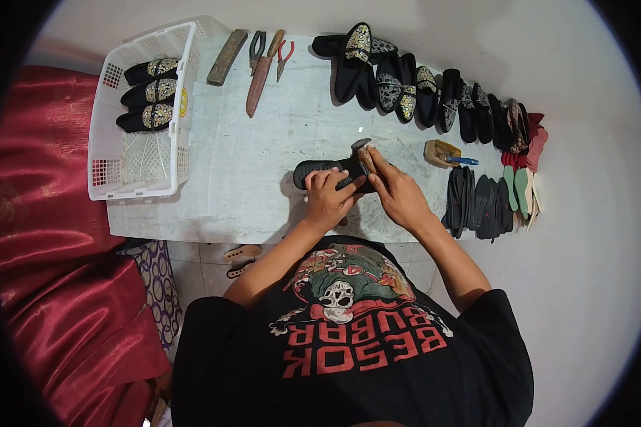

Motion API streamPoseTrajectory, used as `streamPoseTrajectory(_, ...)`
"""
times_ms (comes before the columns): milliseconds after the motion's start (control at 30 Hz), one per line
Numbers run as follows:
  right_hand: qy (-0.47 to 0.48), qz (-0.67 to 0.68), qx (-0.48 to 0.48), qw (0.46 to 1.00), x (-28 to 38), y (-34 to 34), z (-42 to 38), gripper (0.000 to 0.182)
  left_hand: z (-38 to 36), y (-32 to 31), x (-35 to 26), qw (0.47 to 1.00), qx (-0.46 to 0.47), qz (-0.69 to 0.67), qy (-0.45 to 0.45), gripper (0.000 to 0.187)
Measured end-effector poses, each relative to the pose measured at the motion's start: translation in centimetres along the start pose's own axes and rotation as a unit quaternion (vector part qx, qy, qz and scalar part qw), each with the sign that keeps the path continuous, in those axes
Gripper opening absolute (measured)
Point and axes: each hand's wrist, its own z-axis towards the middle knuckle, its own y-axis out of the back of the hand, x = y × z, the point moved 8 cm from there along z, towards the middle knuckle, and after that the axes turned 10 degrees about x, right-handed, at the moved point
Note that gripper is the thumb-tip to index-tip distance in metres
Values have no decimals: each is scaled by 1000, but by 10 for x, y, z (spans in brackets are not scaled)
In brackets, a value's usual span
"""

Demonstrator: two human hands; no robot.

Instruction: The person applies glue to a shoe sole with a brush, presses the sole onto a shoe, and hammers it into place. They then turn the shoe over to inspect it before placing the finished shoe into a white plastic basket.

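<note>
A black shoe (308,173) lies on the white table, its ridged sole facing up. My left hand (327,197) rests over the middle of it, fingers spread on the sole. In my right hand (400,197) is a tool with a rounded metal head (362,144), which looks like a hammer; my fingers are wrapped around it, close to the head. This hand is at the right end of the shoe and hides part of it. The tool's handle is mostly hidden by my fingers.
At the left stands a white basket (183,153) holding black shoes. Pliers (284,60), a sheathed knife (259,85) and a flat block (226,58) lie at the back. Decorated shoes (389,89) line the back right, near a glue container (440,152) and black soles (461,199).
</note>
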Motion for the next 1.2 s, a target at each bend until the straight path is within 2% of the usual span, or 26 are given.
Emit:
streamPoseTrajectory(133,9,17,-3,1000,7,4,1,57,0,-2,0,1000,-2,7,-3,48)
streamPoseTrajectory(200,39,29,-59,997,13,5,-2,56,-1,-1,1,1000,-15,-5,4,48)
streamPoseTrajectory(400,-27,-16,8,999,7,-7,-1,56,-4,0,2,1000,-16,-3,0,46)
streamPoseTrajectory(633,-8,-1,-8,1000,-1,-9,-3,56,-3,8,7,998,-17,-58,-5,42)
streamPoseTrajectory(700,3,105,-51,993,-10,-5,-8,52,0,10,7,999,-14,-52,-9,42)
streamPoseTrajectory(800,5,156,-99,983,-21,-3,-36,50,-1,11,7,998,-18,-51,-9,42)
streamPoseTrajectory(867,-6,169,-86,982,-32,-9,-57,49,0,10,7,999,-10,-50,-14,41)
streamPoseTrajectory(933,98,63,-112,987,-17,-8,-79,48,0,8,7,998,-19,-58,-24,39)
streamPoseTrajectory(1000,163,25,-152,975,-10,-15,-92,53,0,9,7,998,-34,-53,-31,39)
streamPoseTrajectory(1067,107,40,-85,990,-24,-36,-96,54,-1,8,6,997,-33,-55,-33,40)
streamPoseTrajectory(1200,47,94,-97,990,-30,-52,-94,53,-3,4,6,998,-17,-47,-31,45)
